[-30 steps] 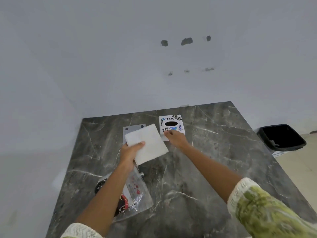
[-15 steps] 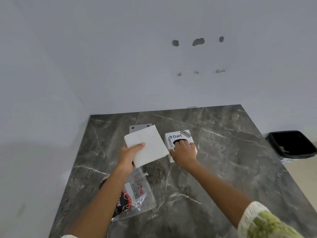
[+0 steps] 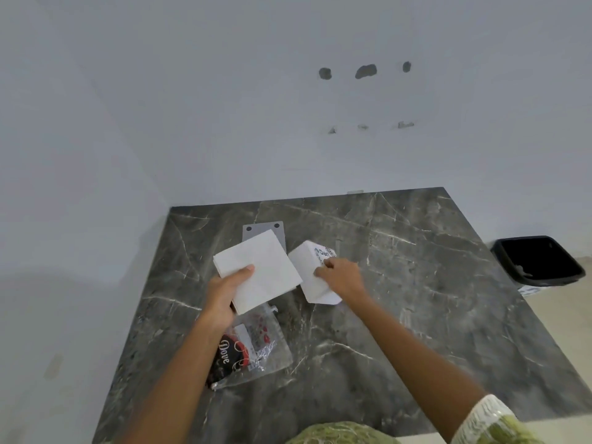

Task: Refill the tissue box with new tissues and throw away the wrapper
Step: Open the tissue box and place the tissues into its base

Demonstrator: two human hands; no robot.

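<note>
My left hand (image 3: 226, 291) holds a flat stack of white tissues (image 3: 259, 269) above the marble table, thumb on top. My right hand (image 3: 341, 275) grips the white tissue box (image 3: 312, 275), which is tipped on its side so its printed top with the dark opening faces away to the right. Box and tissue stack almost touch. The clear plastic wrapper (image 3: 253, 350), with a red and black label, lies crumpled on the table under my left forearm.
A grey flat plate with two holes (image 3: 262, 229) lies behind the tissues. The dark marble table (image 3: 416, 299) meets a white wall at the back and left. A black bin (image 3: 539, 261) stands on the floor off the table's right edge.
My right hand took hold of the tissue box, drew it nearer and tipped it onto its side. The tissue stack in my left hand stayed about where it was.
</note>
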